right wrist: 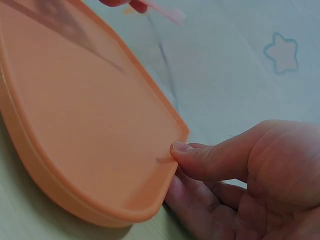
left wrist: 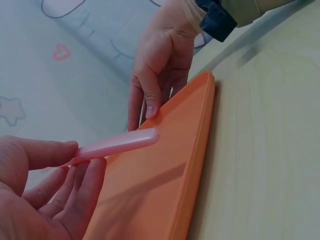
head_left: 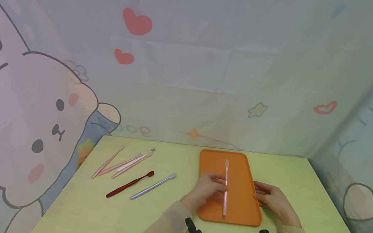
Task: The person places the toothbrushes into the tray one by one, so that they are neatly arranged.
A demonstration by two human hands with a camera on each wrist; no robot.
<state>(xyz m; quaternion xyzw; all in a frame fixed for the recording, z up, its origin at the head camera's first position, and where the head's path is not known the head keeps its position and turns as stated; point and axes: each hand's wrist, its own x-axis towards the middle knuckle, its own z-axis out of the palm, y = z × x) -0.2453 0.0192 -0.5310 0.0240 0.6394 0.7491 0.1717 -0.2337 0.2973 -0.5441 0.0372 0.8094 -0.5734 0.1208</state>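
Nearest the camera: two beige sleeves (head_left: pixel 167 225), black wrist camera (head_left: pixel 194 231) on each. Pinching pink toothbrush (head_left: pixel 225 202) by its handle in left hand (head_left: pixel 205 190), thumb clamped against fingers. Reaching in over left edge of orange tray (head_left: pixel 238 205); brush held above tray floor, casting shadow, roughly in line with tray's long sides, head toward far rim. Gripping tray's right rim with right hand (head_left: pixel 274 200), thumb on top, fingers outside and below.

Count: one tray, seven toothbrushes. One in hand, six on table (head_left: pixel 103 218): three pink brushes (head_left: pixel 107 162), one white brush (head_left: pixel 129 163), one dark red brush (head_left: pixel 127 186), one grey brush (head_left: pixel 152 187). Pinks and white bunched near table's far-left corner; dark red and grey nearer, side by side, apart.

Edges: tray's far rim just beside table's far edge, printed backdrop (head_left: pixel 192 70) behind. Room to move: gap between grey brush head and tray's left edge, wider strip from tray's right rim to table's right edge, partly taken by right hand.
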